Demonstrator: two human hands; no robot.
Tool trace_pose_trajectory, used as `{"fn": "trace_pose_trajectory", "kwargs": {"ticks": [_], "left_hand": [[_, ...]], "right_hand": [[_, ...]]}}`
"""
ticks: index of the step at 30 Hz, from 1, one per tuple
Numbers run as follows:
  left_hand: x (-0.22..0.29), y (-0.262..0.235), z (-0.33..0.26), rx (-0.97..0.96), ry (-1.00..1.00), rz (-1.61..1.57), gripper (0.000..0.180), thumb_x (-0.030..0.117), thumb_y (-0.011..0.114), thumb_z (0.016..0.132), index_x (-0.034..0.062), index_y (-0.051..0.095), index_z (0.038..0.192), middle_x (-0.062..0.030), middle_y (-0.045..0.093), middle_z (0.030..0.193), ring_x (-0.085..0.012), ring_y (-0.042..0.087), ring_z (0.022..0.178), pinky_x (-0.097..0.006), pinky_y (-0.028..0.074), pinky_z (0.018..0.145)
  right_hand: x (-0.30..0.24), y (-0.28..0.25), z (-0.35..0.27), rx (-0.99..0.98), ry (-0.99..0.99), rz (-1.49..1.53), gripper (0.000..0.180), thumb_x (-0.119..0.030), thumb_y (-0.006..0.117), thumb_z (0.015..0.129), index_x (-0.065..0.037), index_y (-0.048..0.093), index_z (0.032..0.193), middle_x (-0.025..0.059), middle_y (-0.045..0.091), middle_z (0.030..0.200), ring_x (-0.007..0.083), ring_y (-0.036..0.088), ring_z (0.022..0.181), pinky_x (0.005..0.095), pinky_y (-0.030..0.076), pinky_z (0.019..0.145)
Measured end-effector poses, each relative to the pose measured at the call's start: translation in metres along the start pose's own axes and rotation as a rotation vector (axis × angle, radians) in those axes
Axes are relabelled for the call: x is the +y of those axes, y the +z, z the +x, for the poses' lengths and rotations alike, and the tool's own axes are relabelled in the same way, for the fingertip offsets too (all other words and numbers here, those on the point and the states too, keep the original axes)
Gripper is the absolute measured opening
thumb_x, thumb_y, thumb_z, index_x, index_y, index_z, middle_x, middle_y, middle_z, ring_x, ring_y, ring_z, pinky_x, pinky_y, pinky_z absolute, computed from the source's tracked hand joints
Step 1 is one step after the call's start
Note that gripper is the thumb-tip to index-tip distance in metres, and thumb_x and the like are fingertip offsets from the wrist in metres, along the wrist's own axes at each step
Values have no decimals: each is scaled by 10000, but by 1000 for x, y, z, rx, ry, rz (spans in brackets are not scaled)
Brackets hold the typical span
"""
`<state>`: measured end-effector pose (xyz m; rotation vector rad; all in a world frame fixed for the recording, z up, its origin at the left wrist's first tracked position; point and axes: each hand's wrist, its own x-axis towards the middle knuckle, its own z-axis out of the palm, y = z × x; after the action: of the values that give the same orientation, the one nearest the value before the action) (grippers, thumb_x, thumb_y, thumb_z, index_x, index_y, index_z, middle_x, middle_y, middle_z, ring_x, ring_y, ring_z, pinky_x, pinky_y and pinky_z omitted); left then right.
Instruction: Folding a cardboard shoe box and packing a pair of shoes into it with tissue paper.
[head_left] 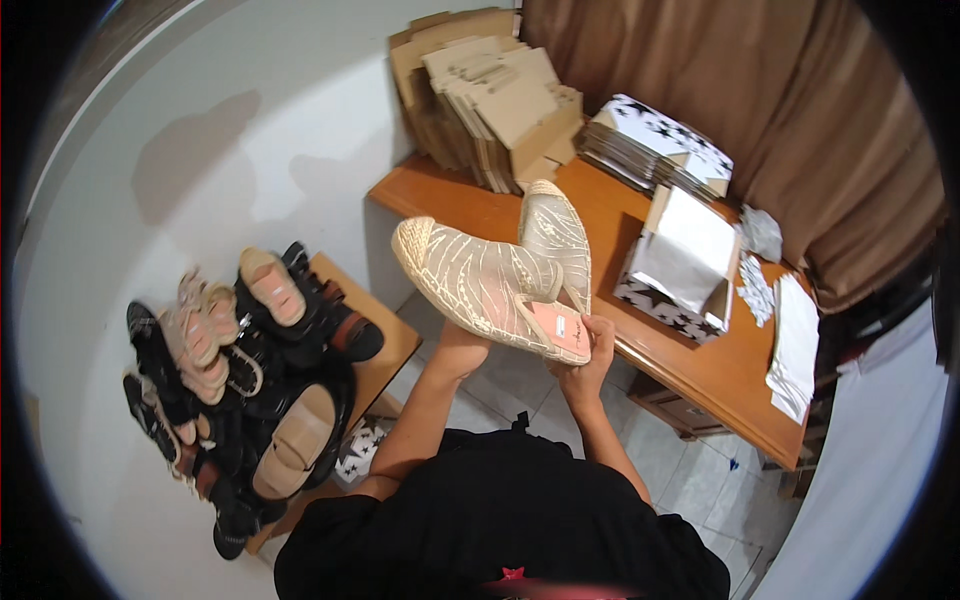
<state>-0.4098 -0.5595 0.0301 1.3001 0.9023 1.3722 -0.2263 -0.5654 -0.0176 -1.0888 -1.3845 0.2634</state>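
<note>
A pair of beige mesh mules with cream stitched lines and woven toe caps is held up before me. The front mule (470,280) lies sideways, its toe to the left and its pink insole showing at the heel. Behind it the second mule (556,235) points away, partly covered. My right hand (588,355) grips the front mule's heel, thumb on the insole edge. From below, my left hand (464,345) holds the front mule near its middle; its fingers are hidden behind the shoe.
An orange-brown desk (690,385) bears folded cardboard (495,95), stacked star-print box pieces (660,145), an open star-print box (675,265) with white paper, and white sheets (793,345). At left, several sandals and shoes (295,440) crowd a small wooden table (385,350).
</note>
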Motion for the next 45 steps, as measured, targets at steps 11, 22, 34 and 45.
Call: {"fn": "trace_pose_trajectory", "kwargs": {"ticks": [11,22,34,45], "left_hand": [[-25,97,100,-332,-384,-653,468,238,549,897,57,359,1284,-106,496,1226,-244,512,1123,-442,479,892],[-106,137,251,-362,-469,-991,425,217,624,837,50,450,1188,-84,580,1059,-218,597,950,-357,537,811],[-113,206,270,-798,-883,-1001,510,335,619,805,2,494,1171,-158,596,1063,-267,606,936,-424,526,813],[-93,236,270,-768,-889,-648,455,389,344,939,38,494,1186,-109,598,1067,-202,603,932,-361,506,812]], "right_hand": [[49,-98,41,402,237,-88,553,-117,674,759,-27,385,1222,97,482,1045,164,518,882,270,425,787],[116,-151,115,393,301,731,455,-120,564,880,-15,375,1281,117,515,1167,223,500,1090,370,398,953],[85,-167,234,-74,-117,-437,199,143,649,584,-38,632,666,66,615,926,275,545,1119,376,486,898],[122,-158,262,-93,-130,-414,197,126,677,620,-44,645,715,83,612,1009,266,520,1147,356,482,913]]}}
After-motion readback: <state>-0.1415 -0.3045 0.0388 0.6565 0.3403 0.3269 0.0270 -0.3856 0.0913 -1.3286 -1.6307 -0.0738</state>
